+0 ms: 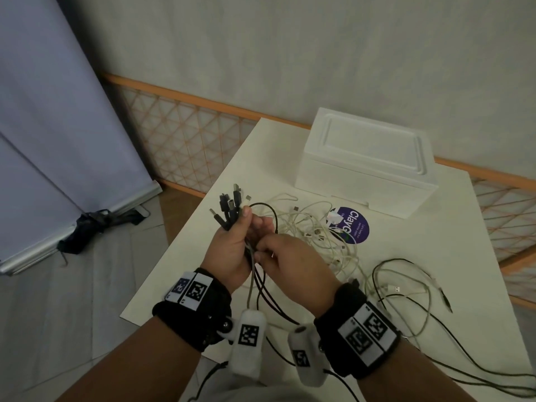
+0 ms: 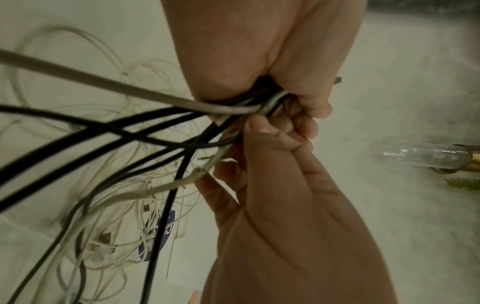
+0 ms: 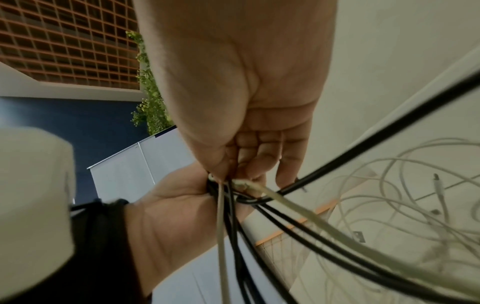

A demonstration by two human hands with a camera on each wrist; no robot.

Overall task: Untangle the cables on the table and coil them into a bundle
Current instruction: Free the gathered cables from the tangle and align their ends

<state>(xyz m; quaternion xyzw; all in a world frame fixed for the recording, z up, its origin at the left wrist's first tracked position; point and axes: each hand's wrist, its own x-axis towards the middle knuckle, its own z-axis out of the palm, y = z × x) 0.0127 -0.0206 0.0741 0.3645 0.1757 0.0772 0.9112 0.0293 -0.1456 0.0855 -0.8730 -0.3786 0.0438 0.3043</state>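
Observation:
My left hand (image 1: 232,248) grips a bundle of black and grey cables (image 1: 229,210) above the table's left part, their plug ends sticking up past the thumb. My right hand (image 1: 285,265) is pressed against it and pinches a pale cable (image 2: 161,187) just below the left fist (image 2: 298,96). In the right wrist view the right hand (image 3: 241,164) curls round the strands where they leave the left palm. Black cables (image 1: 269,297) hang down toward me. A tangle of white cables (image 1: 322,230) lies on the table behind the hands.
A white foam box (image 1: 368,166) stands at the back of the white table (image 1: 435,245). A round purple sticker (image 1: 355,224) lies beside the tangle. More thin black and white cables (image 1: 412,288) sprawl to the right. A folded screen (image 1: 58,140) stands left on the floor.

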